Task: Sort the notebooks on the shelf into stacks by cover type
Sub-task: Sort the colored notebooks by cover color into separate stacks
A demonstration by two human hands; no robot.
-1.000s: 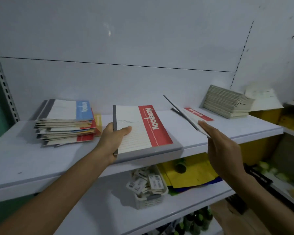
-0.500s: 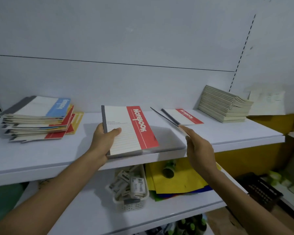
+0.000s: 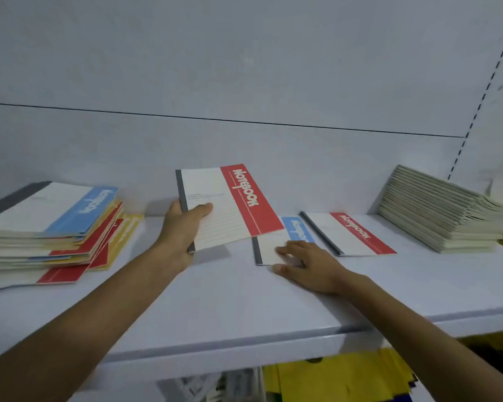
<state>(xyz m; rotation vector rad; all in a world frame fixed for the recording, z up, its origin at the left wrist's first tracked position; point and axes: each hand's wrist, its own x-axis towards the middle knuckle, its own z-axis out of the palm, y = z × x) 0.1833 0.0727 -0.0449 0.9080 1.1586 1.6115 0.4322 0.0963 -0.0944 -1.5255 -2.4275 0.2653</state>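
My left hand (image 3: pixel 183 227) grips a red-banded notebook (image 3: pixel 230 204) by its grey spine and holds it tilted above the white shelf (image 3: pixel 230 303). A blue-banded notebook (image 3: pixel 296 230) lies flat on the shelf, partly under the held one, and my right hand (image 3: pixel 308 262) rests on its near end with fingers spread. Another red-banded notebook (image 3: pixel 349 233) lies flat just to its right. At the left sits a messy mixed pile of notebooks (image 3: pixel 50 230) with blue, red and yellow covers.
A neat slanted stack of plain pale notebooks (image 3: pixel 442 213) leans at the far right against the back wall. Below the shelf lie yellow sheets (image 3: pixel 337 378) and a white basket (image 3: pixel 212 384), both partly hidden.
My right hand has set its notebook down and now rests on a blue-banded one on the shelf. My left hand has lifted the red-banded notebook higher and further back.
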